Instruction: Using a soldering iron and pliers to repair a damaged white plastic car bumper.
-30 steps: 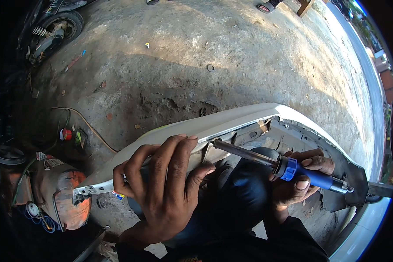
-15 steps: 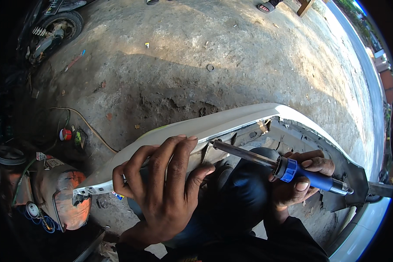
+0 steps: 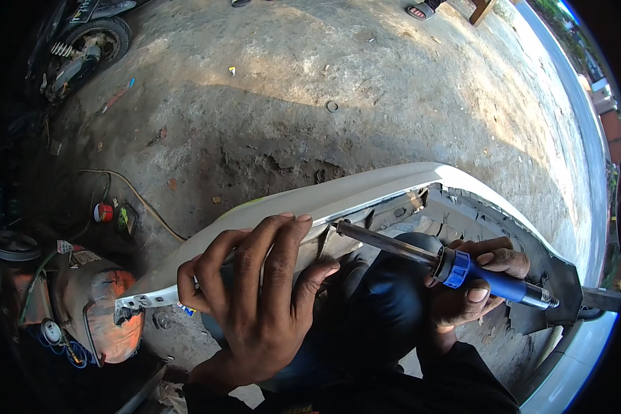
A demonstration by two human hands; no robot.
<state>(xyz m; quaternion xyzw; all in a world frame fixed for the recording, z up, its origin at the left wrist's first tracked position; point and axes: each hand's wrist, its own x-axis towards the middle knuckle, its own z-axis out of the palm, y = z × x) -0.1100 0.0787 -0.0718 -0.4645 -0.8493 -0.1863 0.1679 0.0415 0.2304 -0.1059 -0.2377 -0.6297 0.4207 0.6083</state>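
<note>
A white car bumper [image 3: 366,184] arcs across the space before me, its dark ribbed inner side toward me. My left hand [image 3: 265,297] grips its upper edge, fingertips on the outer rim and thumb on the inside. My right hand [image 3: 472,283] is closed around the blue handle of a soldering iron [image 3: 393,245], thumb on top. The iron's metal shaft points left, and its tip meets the inner edge of the bumper just right of my left fingers. The contact point itself is too small to make out.
An orange, worn tank [image 3: 110,314] with a pressure gauge [image 3: 50,331] stands at the left. A thin hose [image 3: 141,199] lies on the rough floor [image 3: 276,76]. A motorcycle wheel [image 3: 107,45] is at the far left, a person's sandalled foot [image 3: 421,11] at the far edge.
</note>
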